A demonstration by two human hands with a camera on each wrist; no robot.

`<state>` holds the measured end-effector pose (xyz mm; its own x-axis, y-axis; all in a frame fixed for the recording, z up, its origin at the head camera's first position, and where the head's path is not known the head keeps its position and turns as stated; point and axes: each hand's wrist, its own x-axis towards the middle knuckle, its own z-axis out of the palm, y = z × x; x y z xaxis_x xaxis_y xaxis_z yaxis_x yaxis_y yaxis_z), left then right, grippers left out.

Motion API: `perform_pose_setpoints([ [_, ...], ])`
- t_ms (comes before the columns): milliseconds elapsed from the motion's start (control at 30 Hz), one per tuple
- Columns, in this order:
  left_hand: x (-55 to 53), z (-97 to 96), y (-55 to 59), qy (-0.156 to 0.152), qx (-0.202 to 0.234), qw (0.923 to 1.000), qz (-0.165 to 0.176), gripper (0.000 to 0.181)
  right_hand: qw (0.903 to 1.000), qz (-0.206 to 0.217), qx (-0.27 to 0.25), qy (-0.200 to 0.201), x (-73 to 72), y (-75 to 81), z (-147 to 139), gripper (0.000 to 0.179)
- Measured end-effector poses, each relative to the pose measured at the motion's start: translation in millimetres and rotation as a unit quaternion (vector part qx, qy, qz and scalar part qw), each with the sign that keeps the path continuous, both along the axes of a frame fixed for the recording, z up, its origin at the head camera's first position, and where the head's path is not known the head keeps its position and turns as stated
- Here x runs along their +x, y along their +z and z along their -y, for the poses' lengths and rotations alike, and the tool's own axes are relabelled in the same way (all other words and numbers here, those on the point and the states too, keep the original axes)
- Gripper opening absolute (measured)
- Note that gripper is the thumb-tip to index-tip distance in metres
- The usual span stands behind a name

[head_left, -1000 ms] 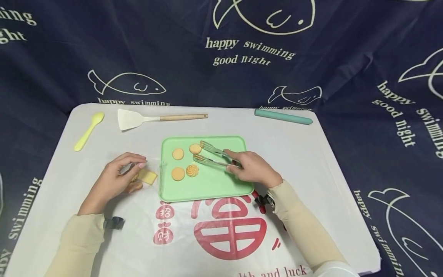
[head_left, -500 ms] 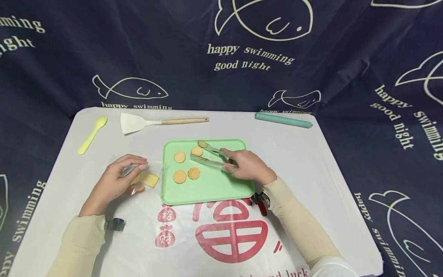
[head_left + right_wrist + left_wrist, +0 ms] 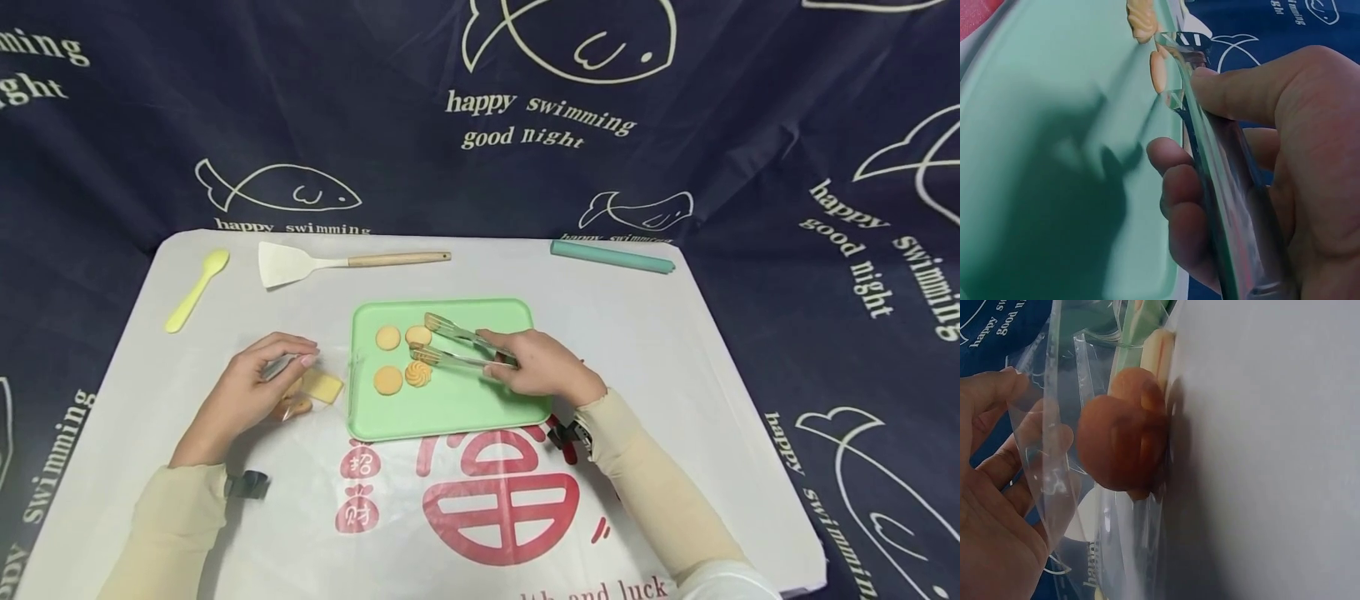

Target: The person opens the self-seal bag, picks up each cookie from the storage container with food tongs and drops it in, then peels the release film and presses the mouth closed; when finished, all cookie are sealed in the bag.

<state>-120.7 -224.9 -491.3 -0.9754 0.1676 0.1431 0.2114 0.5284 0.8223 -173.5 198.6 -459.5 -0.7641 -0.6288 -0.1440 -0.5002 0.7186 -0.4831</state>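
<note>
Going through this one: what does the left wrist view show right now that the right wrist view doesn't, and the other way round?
Only the left wrist view: the left hand holding a clear plastic bag, with rounded brown pieces.

Only the right wrist view: the right hand gripping metal tongs.

Both: green tray, just a strip in the left view, and dark blue printed cloth.

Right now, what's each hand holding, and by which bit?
The right hand grips the tongs by their arms; the left hand holds the clear bag by an edge.
</note>
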Motion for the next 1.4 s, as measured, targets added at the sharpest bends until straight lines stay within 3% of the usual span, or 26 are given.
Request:
perform_pose_setpoints([
  [400,2.5,-0.2,2.0,0.003,-0.005,0.9999,0.014,0.024,0.9995,-0.029,-0.007,-0.007,-3.3,-10.8,7.2,0.060],
  [667,2.8,0.4,4.5,-0.003,-0.012,0.9999,-0.005,0.020,0.9978,-0.053,0.013,-0.038,-10.3,-4.2,-11.0,0.059],
  [867,3.2,-1.5,6.0,-0.007,-0.009,0.9999,-0.009,0.020,0.9971,-0.047,0.012,-0.060,-10.3,-4.1,-25.2,0.058],
  [1400,3.1,-0.8,3.1,0.002,-0.009,1.0000,0.001,0.021,0.9989,-0.041,0.007,-0.023,-5.9,-11.6,0.2,0.060],
])
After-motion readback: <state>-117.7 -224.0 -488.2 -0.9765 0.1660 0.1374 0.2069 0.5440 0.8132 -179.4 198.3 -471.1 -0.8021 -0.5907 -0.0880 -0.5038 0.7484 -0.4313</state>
